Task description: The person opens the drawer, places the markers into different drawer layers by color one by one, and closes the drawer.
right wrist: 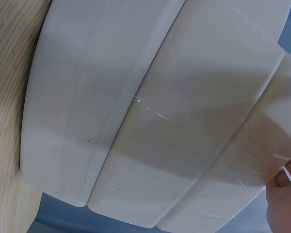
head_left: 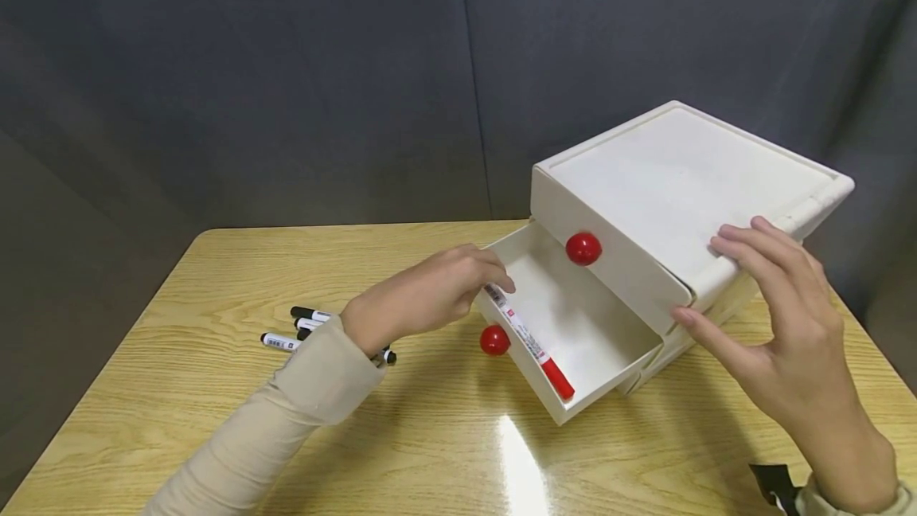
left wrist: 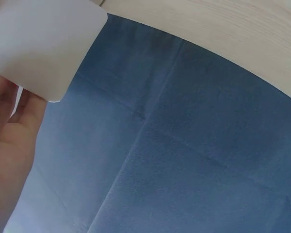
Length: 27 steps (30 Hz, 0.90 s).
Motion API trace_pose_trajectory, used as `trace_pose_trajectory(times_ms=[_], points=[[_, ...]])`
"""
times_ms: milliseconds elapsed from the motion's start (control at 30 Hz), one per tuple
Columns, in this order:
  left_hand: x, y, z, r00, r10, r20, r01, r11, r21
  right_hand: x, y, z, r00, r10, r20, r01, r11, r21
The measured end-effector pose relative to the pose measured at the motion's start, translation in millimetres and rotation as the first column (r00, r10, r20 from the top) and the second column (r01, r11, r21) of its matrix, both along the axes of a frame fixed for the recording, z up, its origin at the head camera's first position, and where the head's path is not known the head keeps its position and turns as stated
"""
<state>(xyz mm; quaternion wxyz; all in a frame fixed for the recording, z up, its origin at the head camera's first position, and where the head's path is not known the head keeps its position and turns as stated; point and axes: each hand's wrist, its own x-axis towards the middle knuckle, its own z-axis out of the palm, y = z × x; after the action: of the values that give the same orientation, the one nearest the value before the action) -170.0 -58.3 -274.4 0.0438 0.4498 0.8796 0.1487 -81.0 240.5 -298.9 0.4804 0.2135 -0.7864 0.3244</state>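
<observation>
Two hands at white cabinet [head_left: 695,181]: right hand [head_left: 795,337], fingers spread, rests on its 4 o'clock edge, likely bracing. Left hand [head_left: 447,289] at drawer [head_left: 595,341]'s 10 o'clock corner, grip unclear. Red-capped marker [head_left: 528,338] lies along 8 o'clock wall.

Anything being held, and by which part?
Left hand is at the white end of the marker; whether it grips cannot be told. Right hand just rests against the cabinet.
</observation>
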Motion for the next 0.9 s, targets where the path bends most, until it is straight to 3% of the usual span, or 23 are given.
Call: trace_pose_trajectory(times_ms=[167, 367, 667, 900], points=[[2.7, -2.8, -4.4, 0.999, 0.017, -0.046, -0.016, 0.999, 0.031, -1.3, 0, 0.1, 1.0, 0.003, -0.007, -0.003, 1.0, 0.005], [7.7, -5.8, -13.7, 0.992, 0.074, -0.105, -0.055, 0.983, 0.175, -0.4, 1, -0.1, 1.0, 0.0, -0.004, 0.0, 1.0, 0.001], [13.8, -8.4, -29.3, 0.974, 0.173, -0.149, -0.1, 0.909, 0.404, -1.1, 0, 0.4, 1.0, 0.007, -0.012, -0.007, 1.0, -0.004], [19.4, -15.1, -30.7, 0.956, 0.258, -0.137, -0.152, 0.841, 0.52, -2.5, 0, 0.2, 1.0, 0.007, -0.021, -0.007, 1.0, -0.004]])
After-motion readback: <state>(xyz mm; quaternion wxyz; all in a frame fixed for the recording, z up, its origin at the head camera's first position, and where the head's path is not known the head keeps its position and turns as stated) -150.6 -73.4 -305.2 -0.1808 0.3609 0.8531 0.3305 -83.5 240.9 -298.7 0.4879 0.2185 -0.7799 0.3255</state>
